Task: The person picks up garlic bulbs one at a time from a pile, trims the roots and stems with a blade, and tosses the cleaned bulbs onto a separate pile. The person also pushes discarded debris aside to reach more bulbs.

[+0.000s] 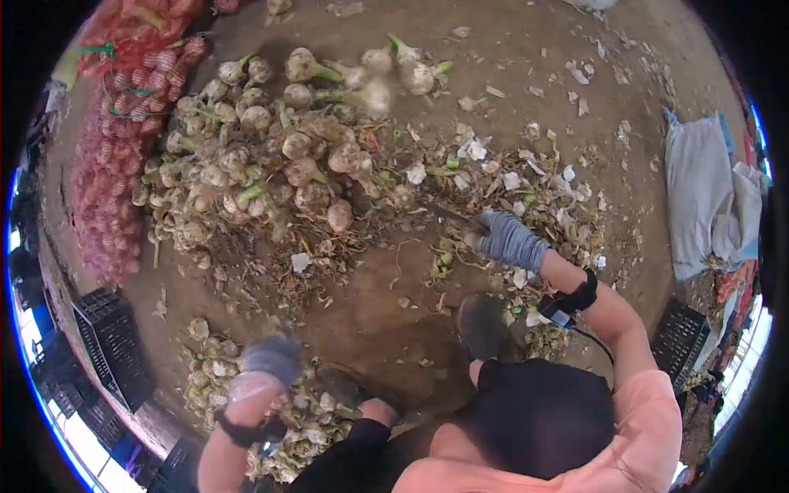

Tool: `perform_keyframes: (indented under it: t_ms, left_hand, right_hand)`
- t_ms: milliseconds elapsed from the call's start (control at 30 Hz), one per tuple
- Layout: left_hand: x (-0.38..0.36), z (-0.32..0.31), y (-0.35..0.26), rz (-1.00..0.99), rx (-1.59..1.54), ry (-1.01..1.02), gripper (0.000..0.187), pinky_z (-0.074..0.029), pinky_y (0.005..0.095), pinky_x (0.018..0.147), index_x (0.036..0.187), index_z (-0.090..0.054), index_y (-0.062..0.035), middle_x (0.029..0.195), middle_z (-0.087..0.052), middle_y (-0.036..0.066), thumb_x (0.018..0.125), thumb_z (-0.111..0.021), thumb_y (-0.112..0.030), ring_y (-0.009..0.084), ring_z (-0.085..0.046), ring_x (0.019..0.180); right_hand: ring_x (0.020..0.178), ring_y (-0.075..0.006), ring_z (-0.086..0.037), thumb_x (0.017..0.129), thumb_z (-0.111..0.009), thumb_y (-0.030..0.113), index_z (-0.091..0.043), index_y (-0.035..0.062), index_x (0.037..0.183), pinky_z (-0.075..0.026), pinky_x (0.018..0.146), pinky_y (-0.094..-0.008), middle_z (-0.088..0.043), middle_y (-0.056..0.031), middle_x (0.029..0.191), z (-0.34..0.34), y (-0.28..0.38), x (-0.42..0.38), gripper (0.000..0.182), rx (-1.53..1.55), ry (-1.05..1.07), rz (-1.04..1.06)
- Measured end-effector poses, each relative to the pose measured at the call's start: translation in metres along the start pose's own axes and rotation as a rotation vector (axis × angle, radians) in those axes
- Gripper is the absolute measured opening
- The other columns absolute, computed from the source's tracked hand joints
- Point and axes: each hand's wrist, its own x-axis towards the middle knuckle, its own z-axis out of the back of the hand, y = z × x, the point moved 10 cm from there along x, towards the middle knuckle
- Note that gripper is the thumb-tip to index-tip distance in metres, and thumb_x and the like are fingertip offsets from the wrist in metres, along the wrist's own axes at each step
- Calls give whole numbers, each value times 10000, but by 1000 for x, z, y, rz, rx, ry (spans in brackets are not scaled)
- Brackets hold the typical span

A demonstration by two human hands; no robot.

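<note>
My right hand, in a grey glove, is closed around a knife whose dark narrow blade points left over the trimmings. My left hand, also gloved, is smeared by motion, so its fingers do not show clearly. It is over a smaller pile of garlic bulbs at the lower left, beside my leg. In front of me lies a big heap of untrimmed garlic, dirty bulbs with roots and some green stems. Cut stems, roots and papery skins litter the ground near the knife.
Red mesh sacks full of garlic stand along the left. Black plastic crates sit at the lower left, and another crate at the right. A white woven sack lies at the right edge. My shoe rests by the scraps.
</note>
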Motion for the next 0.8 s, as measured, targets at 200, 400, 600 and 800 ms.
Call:
perform_keyframes:
  t_ms: [200,400,600,800]
  left_hand:
    - [-41,-41,61,78,-11,102,453,-457,408,818,1101,-548,-92,1062,-582,173,787,-546,-419,329,-564,974]
    - [60,134,-27,-90,-634,-999,615,-447,394,864,1275,-389,-104,1245,-451,178,723,-651,-163,350,-529,1020]
    - [93,144,-35,33,-714,-1176,681,-476,410,786,1264,-405,-102,1146,-475,203,640,-678,-87,373,-534,969]
    - [85,138,-40,-102,-764,-1312,661,-456,337,861,1227,-432,-75,1136,-484,147,620,-682,-8,309,-512,1022]
  right_hand:
    - [739,-333,-598,794,-539,369,-578,-43,926,-465,677,-379,-614,-212,760,-2,17,7,434,227,78,-51]
    - [829,-354,-587,810,-514,381,-586,-41,931,-407,856,-409,-624,-216,820,-8,26,10,445,65,-40,56]
    - [826,-362,-594,805,-532,422,-586,-47,946,-442,805,-400,-617,-233,807,-25,18,10,492,177,-146,78]
    - [773,-360,-600,831,-514,465,-591,0,988,-464,700,-404,-621,-210,795,-24,36,5,496,263,-100,57]
